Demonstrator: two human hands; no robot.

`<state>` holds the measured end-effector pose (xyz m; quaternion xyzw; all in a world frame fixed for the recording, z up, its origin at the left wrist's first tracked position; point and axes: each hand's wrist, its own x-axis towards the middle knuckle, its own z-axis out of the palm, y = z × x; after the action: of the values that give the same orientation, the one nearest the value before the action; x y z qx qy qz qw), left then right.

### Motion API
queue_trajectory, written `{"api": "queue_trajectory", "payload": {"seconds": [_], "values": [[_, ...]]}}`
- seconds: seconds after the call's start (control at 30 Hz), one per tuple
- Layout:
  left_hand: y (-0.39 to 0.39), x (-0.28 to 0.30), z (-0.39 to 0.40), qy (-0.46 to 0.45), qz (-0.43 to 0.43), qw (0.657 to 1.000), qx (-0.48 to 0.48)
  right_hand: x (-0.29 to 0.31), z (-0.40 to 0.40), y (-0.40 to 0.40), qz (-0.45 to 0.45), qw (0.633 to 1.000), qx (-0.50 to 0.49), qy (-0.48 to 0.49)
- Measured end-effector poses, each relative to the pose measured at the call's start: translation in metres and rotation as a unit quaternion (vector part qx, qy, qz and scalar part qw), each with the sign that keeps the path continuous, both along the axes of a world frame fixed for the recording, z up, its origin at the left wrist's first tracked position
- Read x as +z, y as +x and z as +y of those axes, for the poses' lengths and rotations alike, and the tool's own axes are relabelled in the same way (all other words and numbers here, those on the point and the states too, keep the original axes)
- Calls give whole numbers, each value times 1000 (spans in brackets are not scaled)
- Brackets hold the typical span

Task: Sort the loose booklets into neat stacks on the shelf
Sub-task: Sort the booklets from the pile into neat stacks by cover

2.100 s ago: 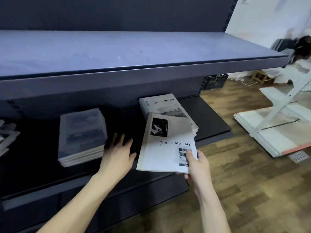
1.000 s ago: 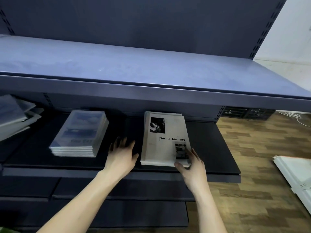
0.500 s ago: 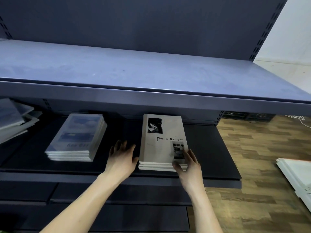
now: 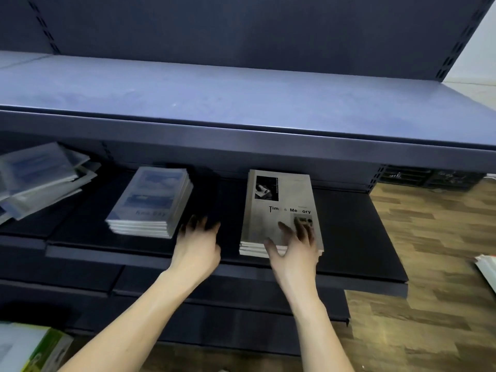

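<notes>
Right hand is spread wide over the grey booklet stack on the shelf; left hand, relaxed and empty, is laid between it and the blue stack.

wooden floor; dark crate behind; white board at right.

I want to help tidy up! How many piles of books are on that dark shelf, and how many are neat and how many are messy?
Neat stacks: 2, the blue stack and the grey stack
Messy heaps: 1, the loose heap at far left
Total: 3 piles
</notes>
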<state>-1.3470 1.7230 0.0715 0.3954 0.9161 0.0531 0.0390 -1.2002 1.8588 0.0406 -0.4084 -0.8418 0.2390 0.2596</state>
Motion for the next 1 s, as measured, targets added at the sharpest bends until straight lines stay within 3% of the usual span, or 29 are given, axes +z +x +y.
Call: {"api": "queue_trajectory", "payload": {"seconds": [0.4,0.63,0.8,0.87,1.0], "values": [[-19,-6,-76,66,47,994,72,18,-82,-52,-121,978,170,25],[-59,0,-147,42,31,992,113,29,-152,-107,-108,949,292,58],[-95,8,-210,51,22,986,156,32,-211,-153,-130,936,316,80],[-111,10,-239,64,10,983,170,32,-238,-172,-130,934,325,65],[-142,13,-294,99,-24,976,191,32,-291,-204,-77,933,347,-52]]}}
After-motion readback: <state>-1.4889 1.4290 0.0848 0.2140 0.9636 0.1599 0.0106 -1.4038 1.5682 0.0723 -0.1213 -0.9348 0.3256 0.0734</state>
